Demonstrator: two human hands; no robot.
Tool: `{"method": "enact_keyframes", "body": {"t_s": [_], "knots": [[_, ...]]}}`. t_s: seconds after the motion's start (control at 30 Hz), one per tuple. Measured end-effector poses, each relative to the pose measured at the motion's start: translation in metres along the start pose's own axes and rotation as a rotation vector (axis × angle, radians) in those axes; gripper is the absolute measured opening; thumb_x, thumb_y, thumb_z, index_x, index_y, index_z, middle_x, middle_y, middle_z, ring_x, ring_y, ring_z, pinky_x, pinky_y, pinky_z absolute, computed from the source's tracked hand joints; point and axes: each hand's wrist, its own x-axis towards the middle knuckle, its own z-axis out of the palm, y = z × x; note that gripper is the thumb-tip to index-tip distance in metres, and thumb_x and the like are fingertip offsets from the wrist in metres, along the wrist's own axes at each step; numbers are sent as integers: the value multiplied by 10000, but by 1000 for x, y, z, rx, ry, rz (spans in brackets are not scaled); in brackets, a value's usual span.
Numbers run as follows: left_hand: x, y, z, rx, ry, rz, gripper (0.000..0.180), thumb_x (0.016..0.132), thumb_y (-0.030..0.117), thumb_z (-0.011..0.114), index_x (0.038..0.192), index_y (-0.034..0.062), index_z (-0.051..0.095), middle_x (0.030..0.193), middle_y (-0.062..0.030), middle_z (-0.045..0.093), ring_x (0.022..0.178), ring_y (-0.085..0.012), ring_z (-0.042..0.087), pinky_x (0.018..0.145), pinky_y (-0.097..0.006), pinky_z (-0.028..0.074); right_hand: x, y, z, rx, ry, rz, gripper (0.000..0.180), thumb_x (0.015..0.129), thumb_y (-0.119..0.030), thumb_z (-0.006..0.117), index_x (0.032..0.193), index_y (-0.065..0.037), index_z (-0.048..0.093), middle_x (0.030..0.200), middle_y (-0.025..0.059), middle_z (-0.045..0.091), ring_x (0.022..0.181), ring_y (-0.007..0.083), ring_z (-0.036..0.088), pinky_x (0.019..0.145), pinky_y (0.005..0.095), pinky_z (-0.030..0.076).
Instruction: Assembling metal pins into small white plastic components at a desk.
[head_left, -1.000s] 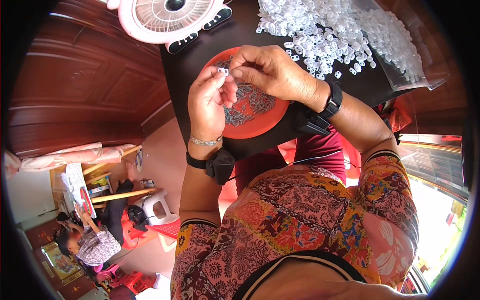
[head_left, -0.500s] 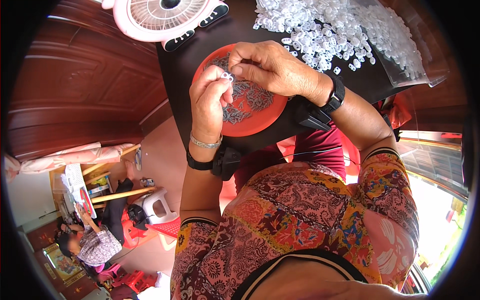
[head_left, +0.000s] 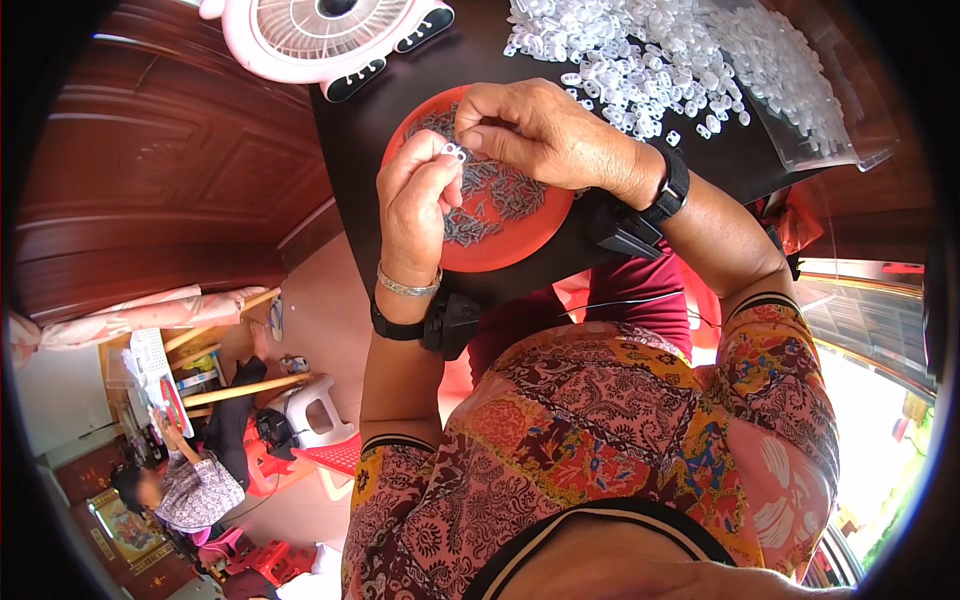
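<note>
White piece (head_left: 453, 152): pinched in the closed left fingers (head_left: 434, 182), above the bowl.
Right fingers (head_left: 500, 145): tips close together, just beside the piece; cannot tell if they hold anything.
Red bowl (head_left: 490, 262): below the fingers, grey pins (head_left: 517, 198) inside, near rim uncovered.
Black counter (head_left: 352, 150): bare strip left of the left fingers, out to its edge.
White pile (head_left: 630, 65): beyond the right fingers, to their right.

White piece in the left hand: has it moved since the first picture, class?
Yes: the white piece has moved slightly right and down the view, judged against the fan.
</note>
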Motion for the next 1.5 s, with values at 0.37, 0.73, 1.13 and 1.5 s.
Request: {"method": "enact_keyframes", "body": {"t_s": [0.37, 0.73, 1.13, 1.5], "knots": [[1, 0, 0, 47, -19, -15, 196, 820, 109, 489, 639, 50, 442, 571, 12, 404, 520, -67, 368, 503, -220, 295, 0, 7, 1, -63, -7, -72, 78, 896, -89, 560, 868, -21, 534, 688, 70, 566, 622, 188, 558, 587, 304, 455], [0, 0, -1, 45, -24, -10, 207, 812, 121, 491, 627, 51, 431, 567, 11, 405, 516, -70, 359, 504, -227, 291, 0, 5, 3, -59, -13, -53, 112, 921, -122, 536, 866, -25, 529, 656, 76, 538, 591, 191, 527, 566, 309, 440], [0, -1, 2, 49, -28, 19, 211, 819, 107, 494, 627, 52, 424, 570, 9, 401, 519, -67, 367, 497, -217, 297, -1, 9, 6, -137, -2, -44, 147, 915, -145, 543, 849, -15, 543, 639, 113, 512, 570, 270, 511, 545, 347, 421], [2, 1, -7, -18, 11, -89, 227, 839, 191, 468, 651, 64, 489, 561, 15, 463, 507, -56, 396, 472, -202, 273, 1, 10, 1, 176, -50, 105, 184, 946, -172, 543, 915, 8, 566, 778, 9, 575, 747, 80, 530, 698, 251, 458]]}}
